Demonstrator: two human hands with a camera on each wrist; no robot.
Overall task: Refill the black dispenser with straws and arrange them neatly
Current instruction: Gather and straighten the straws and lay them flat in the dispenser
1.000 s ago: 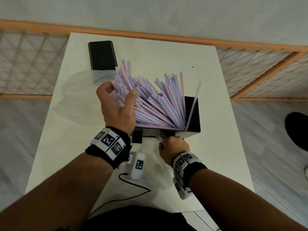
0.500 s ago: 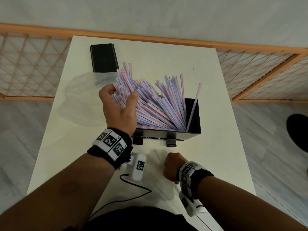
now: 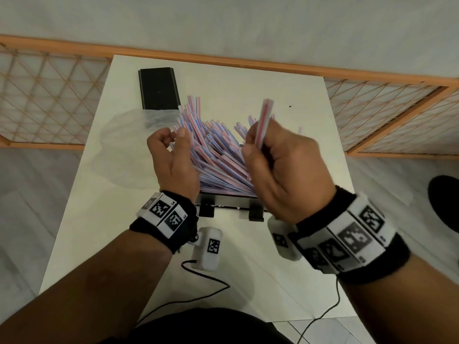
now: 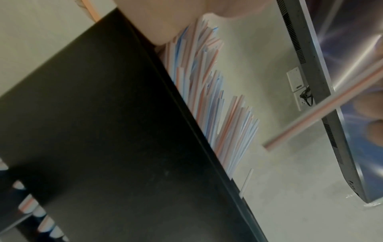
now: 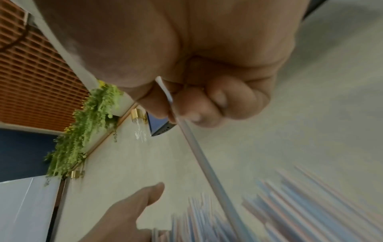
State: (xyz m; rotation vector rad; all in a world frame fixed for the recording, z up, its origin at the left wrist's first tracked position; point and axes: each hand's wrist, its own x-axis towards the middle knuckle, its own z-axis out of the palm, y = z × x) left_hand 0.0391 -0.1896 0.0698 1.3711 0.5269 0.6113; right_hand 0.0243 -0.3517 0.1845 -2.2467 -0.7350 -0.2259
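The black dispenser (image 3: 255, 212) stands mid-table, mostly hidden by my hands; its dark wall (image 4: 103, 131) fills the left wrist view. A loose fan of red- and blue-striped straws (image 3: 218, 155) leans out of it to the left. My left hand (image 3: 173, 135) curls round the fan's left edge, thumb against the straws. My right hand (image 3: 258, 145) is raised over the right side of the fan and pinches a single straw (image 3: 265, 115) that points up and away. That straw (image 5: 207, 172) runs between thumb and curled fingers in the right wrist view, and also crosses the left wrist view.
A flat black lid (image 3: 159, 88) lies at the table's far left, with a clear plastic bag (image 3: 119, 150) beside it. Thin cables (image 3: 206, 276) trail over the near table edge. A wooden lattice rail (image 3: 49, 100) borders the table's far side. A dark shoe (image 3: 444, 202) is on the floor at the right.
My right hand rose from the table in front of the dispenser to above the straws, now pinching one straw. My left hand stayed at the fan's left edge.
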